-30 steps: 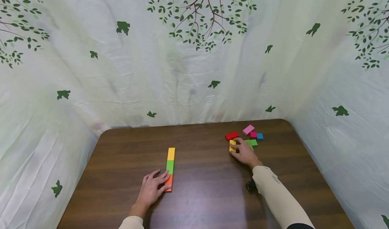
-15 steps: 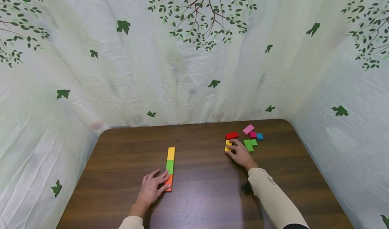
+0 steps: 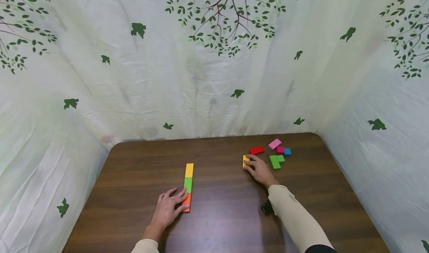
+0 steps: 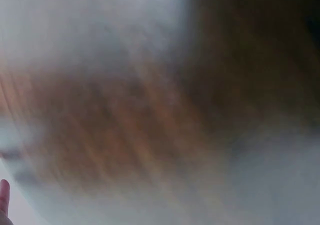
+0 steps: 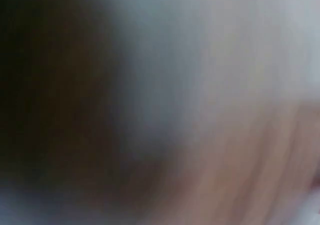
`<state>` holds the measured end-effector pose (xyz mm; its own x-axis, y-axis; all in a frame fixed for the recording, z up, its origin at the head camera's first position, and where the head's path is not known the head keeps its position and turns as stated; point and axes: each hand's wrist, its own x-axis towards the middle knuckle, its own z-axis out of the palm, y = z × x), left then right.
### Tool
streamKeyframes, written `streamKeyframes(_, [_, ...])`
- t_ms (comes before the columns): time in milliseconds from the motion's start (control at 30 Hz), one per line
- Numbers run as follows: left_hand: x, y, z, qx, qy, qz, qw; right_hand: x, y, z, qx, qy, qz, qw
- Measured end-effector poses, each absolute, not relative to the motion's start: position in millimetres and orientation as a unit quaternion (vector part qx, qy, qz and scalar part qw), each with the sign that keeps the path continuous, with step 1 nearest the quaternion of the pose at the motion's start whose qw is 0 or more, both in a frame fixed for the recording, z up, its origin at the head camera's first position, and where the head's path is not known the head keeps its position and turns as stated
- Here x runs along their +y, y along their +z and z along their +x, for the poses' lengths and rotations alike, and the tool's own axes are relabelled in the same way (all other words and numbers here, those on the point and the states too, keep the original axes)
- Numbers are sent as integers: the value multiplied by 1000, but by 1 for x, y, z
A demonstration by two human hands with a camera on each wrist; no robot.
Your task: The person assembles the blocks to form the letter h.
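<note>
In the head view a yellow block, a green block and an orange block lie end to end in a straight row. My left hand rests at the row's near end, its fingertips and thumb touching the orange block, which it partly covers. To the right, another yellow block is between the thumb and fingers of my right hand, which grips it at the tabletop. Both wrist views are too blurred to show the blocks.
Behind and right of my right hand lie a red block, a pink block, a magenta block, a blue block and green pieces. The brown table meets a leaf-patterned curtain at its back edge.
My right hand has moved left with the yellow block, away from the green pieces, which now show more fully. My left hand and the row have stayed in place.
</note>
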<state>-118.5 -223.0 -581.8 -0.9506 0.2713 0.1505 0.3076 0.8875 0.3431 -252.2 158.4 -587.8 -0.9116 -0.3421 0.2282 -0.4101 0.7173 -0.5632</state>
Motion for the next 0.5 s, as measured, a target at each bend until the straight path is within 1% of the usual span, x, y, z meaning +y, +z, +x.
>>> streamKeyframes(233, [-223, -582, -120, -971, -183, -150, 44, 149, -593, -255, -920, 342, 181, 68])
streamKeyframes(500, [-223, -581, -120, -969, -190, -151, 47, 133, -588, -258, -921, 338, 188, 37])
